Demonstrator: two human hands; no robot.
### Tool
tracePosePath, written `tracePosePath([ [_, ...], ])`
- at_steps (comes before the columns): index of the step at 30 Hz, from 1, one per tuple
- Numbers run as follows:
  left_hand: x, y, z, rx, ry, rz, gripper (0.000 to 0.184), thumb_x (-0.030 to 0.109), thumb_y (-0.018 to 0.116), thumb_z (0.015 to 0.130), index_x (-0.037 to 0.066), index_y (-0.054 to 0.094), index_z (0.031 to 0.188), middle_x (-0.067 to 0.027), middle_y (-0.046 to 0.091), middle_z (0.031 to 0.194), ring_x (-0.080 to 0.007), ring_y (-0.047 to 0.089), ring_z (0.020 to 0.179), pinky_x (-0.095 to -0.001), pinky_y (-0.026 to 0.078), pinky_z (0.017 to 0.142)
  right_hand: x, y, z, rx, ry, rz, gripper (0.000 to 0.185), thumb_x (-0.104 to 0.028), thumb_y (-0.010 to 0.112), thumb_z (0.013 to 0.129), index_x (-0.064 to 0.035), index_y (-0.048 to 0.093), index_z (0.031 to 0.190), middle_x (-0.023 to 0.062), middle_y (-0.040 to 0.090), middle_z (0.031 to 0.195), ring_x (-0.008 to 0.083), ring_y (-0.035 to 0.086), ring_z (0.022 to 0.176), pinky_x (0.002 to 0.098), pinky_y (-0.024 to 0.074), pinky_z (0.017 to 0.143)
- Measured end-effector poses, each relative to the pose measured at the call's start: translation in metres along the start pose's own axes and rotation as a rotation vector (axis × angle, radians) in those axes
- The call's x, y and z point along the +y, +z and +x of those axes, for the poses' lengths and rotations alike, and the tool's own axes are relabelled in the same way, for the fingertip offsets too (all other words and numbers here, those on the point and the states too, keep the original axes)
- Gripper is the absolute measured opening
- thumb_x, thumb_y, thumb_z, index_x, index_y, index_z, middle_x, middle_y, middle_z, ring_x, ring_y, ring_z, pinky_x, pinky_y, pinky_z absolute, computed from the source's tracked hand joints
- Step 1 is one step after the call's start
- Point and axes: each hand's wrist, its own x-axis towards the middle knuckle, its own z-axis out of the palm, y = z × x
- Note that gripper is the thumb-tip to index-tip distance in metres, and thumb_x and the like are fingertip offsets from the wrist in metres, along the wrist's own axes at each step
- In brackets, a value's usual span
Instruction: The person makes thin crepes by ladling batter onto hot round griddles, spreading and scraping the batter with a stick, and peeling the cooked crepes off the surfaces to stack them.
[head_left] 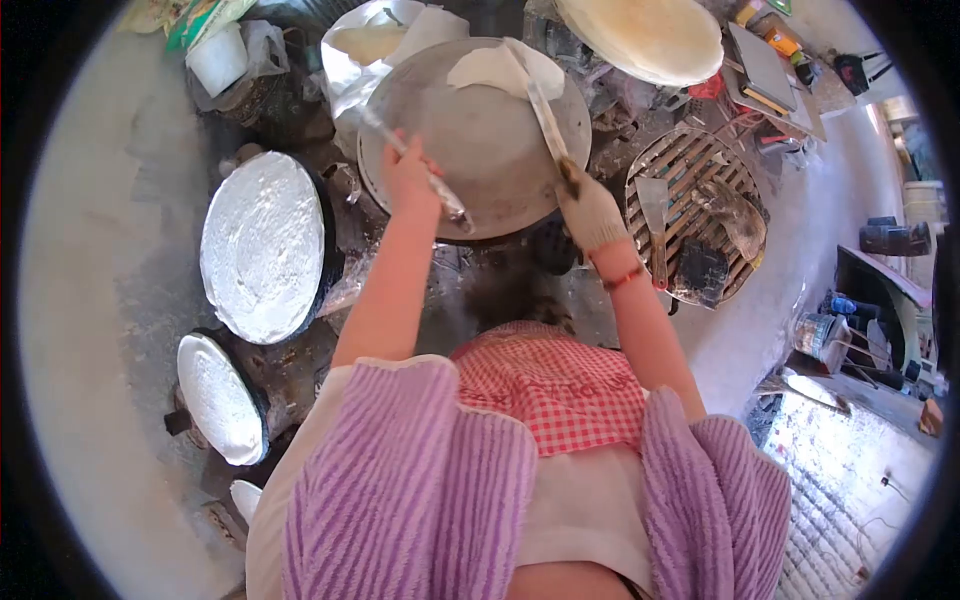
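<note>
A round grey griddle (470, 150) lies in front of me. A white, flat piece of dough or batter (490, 70) rests near its far edge. My right hand (592, 212), in a pale knit glove, is closed round the dark handle of a long flat spatula (541, 110), whose blade reaches over the white piece. My left hand (412, 182) is bare and closed round a long pale metallic tool (452, 203) held slantwise over the griddle's left side. What kind of tool it is, I cannot make out.
Round white-surfaced discs (263, 248) stand at the left. On the right, a slatted round rack (640, 200) bears a scraper (653, 205), a dirty glove (735, 215) and a black cloth (702, 268). Large thin pancakes (650, 40) lie at the far right, a white bowl (217, 60) far left.
</note>
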Motion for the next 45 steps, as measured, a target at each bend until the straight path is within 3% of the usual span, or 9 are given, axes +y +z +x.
tracePosePath([
  [4, 0.039, -0.105, -0.024, -0.021, 0.09, 0.102, 0.033, 0.018, 0.063, 0.091, 0.009, 0.056, 0.122, 0.0027, 0.043, 0.066, -0.008, 0.041, 0.047, -0.0234, 0.036, 0.042, -0.015, 0.009, 0.036, 0.088, -0.134, 0.099, 0.039, -0.027, 0.059, 0.089, -0.006, 0.06, 0.122, 0.025, 0.065, 0.104, 0.0379, 0.064, 0.098, 0.0437, 0.0498, 0.084],
  [6, 0.078, -0.146, -0.067, 0.012, -0.004, 0.173, 0.038, 0.031, 0.052, 0.098, 0.016, 0.053, 0.132, 0.0074, 0.039, 0.062, -0.0024, 0.033, 0.044, -0.0193, 0.028, 0.039, -0.027, -0.024, 0.007, -0.124, 0.355, 0.356, 0.039, -0.028, 0.061, 0.088, -0.0056, 0.061, 0.12, 0.0217, 0.067, 0.103, 0.0304, 0.067, 0.098, 0.0393, 0.0508, 0.083],
  [8, 0.12, -0.175, -0.124, -0.008, -0.014, 0.314, 0.045, 0.028, 0.042, 0.101, 0.016, 0.042, 0.144, 0.0092, 0.028, 0.054, -0.0025, 0.026, 0.038, -0.0188, 0.021, 0.034, 0.003, -0.016, -0.019, 0.096, 0.295, 0.291, 0.04, -0.026, 0.062, 0.088, -0.0074, 0.061, 0.122, 0.0181, 0.068, 0.105, 0.0252, 0.067, 0.099, 0.0362, 0.0502, 0.086],
  [15, 0.1, -0.22, -0.123, 0.06, -0.162, 0.148, 0.039, 0.029, 0.043, 0.103, 0.004, 0.046, 0.133, 0.0042, 0.033, 0.059, -0.0046, 0.028, 0.041, -0.0222, 0.022, 0.035, -0.046, 0.047, 0.059, 0.083, -0.194, -0.086, 0.044, -0.043, 0.054, 0.088, -0.0079, 0.068, 0.11, 0.0239, 0.067, 0.089, 0.0444, 0.062, 0.088, 0.0478, 0.0485, 0.08],
  [18, 0.108, -0.244, -0.153, 0.094, -0.027, 0.106, 0.034, 0.026, 0.042, 0.103, 0.004, 0.049, 0.128, 0.0029, 0.034, 0.061, -0.0052, 0.028, 0.042, -0.0229, 0.022, 0.036, -0.042, -0.011, 0.028, -0.105, 0.105, 0.351, 0.043, -0.023, 0.059, 0.093, -0.0092, 0.055, 0.133, -0.0017, 0.06, 0.078, 0.0045, 0.049, 0.059, 0.0201, 0.0355, 0.045],
  [24, 0.075, -0.265, -0.153, 0.199, -0.009, 0.119, 0.029, 0.023, 0.04, 0.104, 0.006, 0.05, 0.125, 0.0023, 0.035, 0.062, -0.0062, 0.029, 0.043, -0.0231, 0.024, 0.037, -0.028, 0.055, 0.029, -0.126, 0.054, 0.323, 0.046, -0.031, 0.064, 0.087, -0.0017, 0.061, 0.123, 0.0126, 0.07, 0.104, 0.024, 0.065, 0.094, 0.0359, 0.0478, 0.087],
  [36, 0.079, -0.205, -0.194, 0.308, 0.264, 0.088, 0.03, 0.025, 0.038, 0.104, 0.005, 0.047, 0.123, 0.0012, 0.034, 0.061, -0.0075, 0.028, 0.042, -0.0251, 0.027, 0.037, -0.054, 0.017, 0.037, -0.322, 0.096, 0.543, 0.041, -0.025, 0.066, 0.088, -0.0039, 0.063, 0.123, 0.0027, 0.065, 0.083, 0.0068, 0.053, 0.058, 0.0269, 0.0453, 0.052],
  [43, 0.077, -0.181, -0.242, 0.461, 0.439, 0.09, 0.03, 0.026, 0.038, 0.104, 0.005, 0.048, 0.122, 0.0021, 0.033, 0.06, -0.0065, 0.028, 0.042, -0.0246, 0.027, 0.037, 0.064, -0.022, 0.114, -0.212, -0.185, 0.468, 0.043, -0.018, 0.063, 0.088, -0.0057, 0.06, 0.128, 0.0057, 0.067, 0.097, 0.0101, 0.06, 0.079, 0.0259, 0.0501, 0.07],
  [45, 0.076, -0.171, -0.258, 0.536, 0.434, 0.129, 0.03, 0.026, 0.038, 0.104, 0.004, 0.048, 0.122, 0.0023, 0.034, 0.06, -0.0064, 0.029, 0.042, -0.0241, 0.027, 0.037, 0.008, -0.045, 0.107, -0.438, 0.156, 0.463, 0.045, -0.019, 0.061, 0.088, -0.0047, 0.058, 0.13, 0.0069, 0.068, 0.098, 0.0128, 0.061, 0.081, 0.0273, 0.0506, 0.072],
])
